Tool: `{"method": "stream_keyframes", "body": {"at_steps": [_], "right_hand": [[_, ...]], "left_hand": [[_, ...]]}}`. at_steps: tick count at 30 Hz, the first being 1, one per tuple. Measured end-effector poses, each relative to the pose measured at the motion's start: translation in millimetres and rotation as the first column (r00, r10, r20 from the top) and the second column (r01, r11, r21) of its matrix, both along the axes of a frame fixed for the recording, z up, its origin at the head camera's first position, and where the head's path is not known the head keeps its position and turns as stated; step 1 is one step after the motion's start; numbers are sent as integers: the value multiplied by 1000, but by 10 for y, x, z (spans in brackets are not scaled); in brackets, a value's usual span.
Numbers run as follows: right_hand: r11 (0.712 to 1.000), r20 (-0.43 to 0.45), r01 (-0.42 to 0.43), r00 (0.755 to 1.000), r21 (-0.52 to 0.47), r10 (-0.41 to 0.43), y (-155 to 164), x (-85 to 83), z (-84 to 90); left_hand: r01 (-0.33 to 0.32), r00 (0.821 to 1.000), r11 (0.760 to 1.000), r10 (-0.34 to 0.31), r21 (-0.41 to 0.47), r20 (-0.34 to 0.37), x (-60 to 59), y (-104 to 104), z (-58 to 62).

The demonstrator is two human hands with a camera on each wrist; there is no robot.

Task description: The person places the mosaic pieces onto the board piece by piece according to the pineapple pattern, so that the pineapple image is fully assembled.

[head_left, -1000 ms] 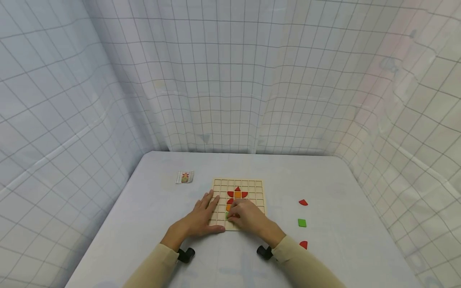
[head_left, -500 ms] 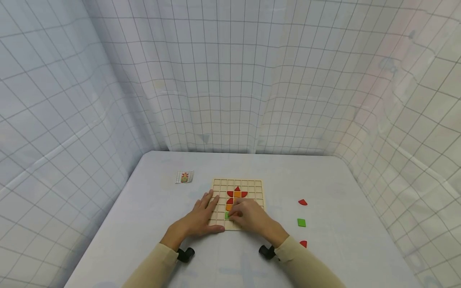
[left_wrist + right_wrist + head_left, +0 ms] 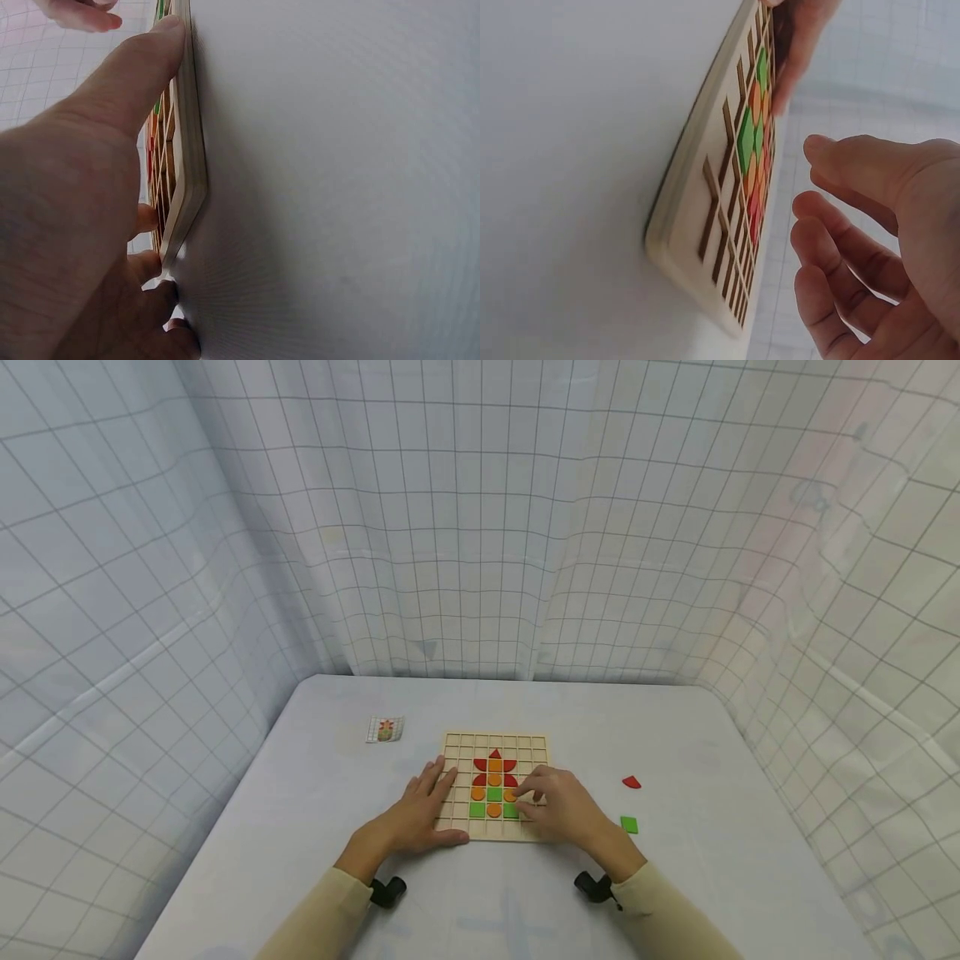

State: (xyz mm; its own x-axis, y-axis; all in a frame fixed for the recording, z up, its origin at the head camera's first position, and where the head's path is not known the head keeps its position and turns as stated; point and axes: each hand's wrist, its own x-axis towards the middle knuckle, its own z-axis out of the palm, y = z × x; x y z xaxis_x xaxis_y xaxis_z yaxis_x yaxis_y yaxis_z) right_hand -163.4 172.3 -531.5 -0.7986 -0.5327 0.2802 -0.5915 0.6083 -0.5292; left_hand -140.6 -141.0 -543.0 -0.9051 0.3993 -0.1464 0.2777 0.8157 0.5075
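A square wooden grid board (image 3: 531, 833) lies on the table. My left hand (image 3: 412, 814) rests on its left side with fingers spread and thumb along the front edge, as the left wrist view also shows. Set in the grid are green squares (image 3: 477, 810), orange circles (image 3: 494, 811), an orange square (image 3: 495, 765) and several red pieces (image 3: 480, 765). My right hand (image 3: 570, 810) hovers over the board's right side, close to the lower right green square (image 3: 511, 811). In the right wrist view, its thumb and bent fingers are apart with nothing between them.
To the right of the board lie a loose red piece (image 3: 632, 782) and a green square (image 3: 629, 825), the latter close to my right forearm. A small card (image 3: 386, 729) with a printed pattern lies at the back left. Gridded white curtains (image 3: 480, 568) surround the table.
My right hand has drawn away to the right from the lower cells, uncovering the pieces there. The right sleeve now covers the red piece at the front right. My left hand stays in place.
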Motion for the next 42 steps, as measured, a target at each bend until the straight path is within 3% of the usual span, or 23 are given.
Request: {"method": "stream_keyframes", "body": {"at_steps": [11,17,30,42], "right_hand": [[990,-22,136,990,18,-136,636,11,-31],[988,-43,155,987,14,-154,989,40,-61],[981,84,191,978,17,-192,1666,81,-184],[993,220,116,968,14,-117,1912,122,-245]], "left_hand": [[-4,1000,1000,4,3,2,3,4,-5],[-6,1000,1000,6,-7,5,-2,-1,-5],[-10,1000,1000,10,2,5,18,11,13],[-11,1000,1000,11,4,11,12,4,-8]]}}
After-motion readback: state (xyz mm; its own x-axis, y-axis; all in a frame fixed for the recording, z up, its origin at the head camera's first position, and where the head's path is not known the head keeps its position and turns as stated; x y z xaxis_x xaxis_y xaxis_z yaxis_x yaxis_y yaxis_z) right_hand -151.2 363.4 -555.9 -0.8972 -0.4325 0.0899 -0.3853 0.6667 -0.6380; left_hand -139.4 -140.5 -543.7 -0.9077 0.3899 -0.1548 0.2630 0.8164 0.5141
